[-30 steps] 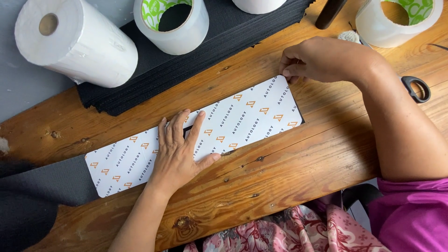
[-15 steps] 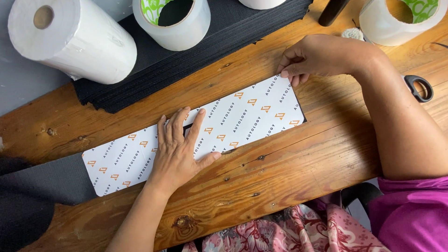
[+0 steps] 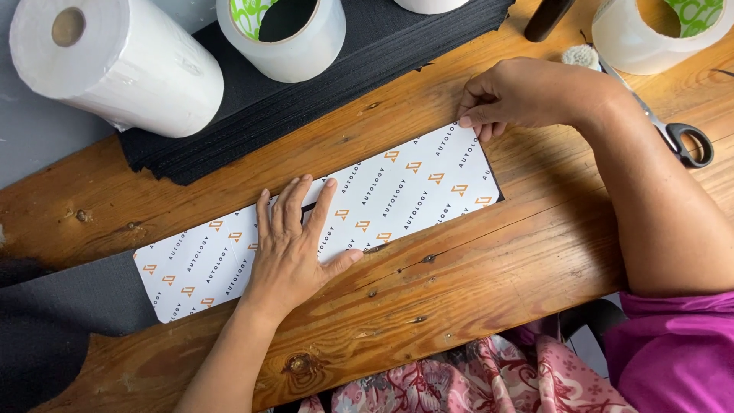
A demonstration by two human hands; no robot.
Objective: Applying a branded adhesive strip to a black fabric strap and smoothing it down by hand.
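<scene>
So we have the printed strip (image 3: 321, 226) laid flat under our spread left hand (image 3: 294, 245), while our right hand (image 3: 527, 95) pinches its far corner, not yet peeled or lifted.

A knotty wooden tabletop (image 3: 489, 260) carries a long white printed strip (image 3: 397, 199) and a stack of black sheets (image 3: 382, 46). Scissors (image 3: 673, 130) and a clear tape roll (image 3: 650, 34) lie at its right.

A long white sticker sheet with rounded corners and small orange marks (image 3: 397, 191) lies slanted across the middle of the brown wooden counter (image 3: 489, 275).
</scene>
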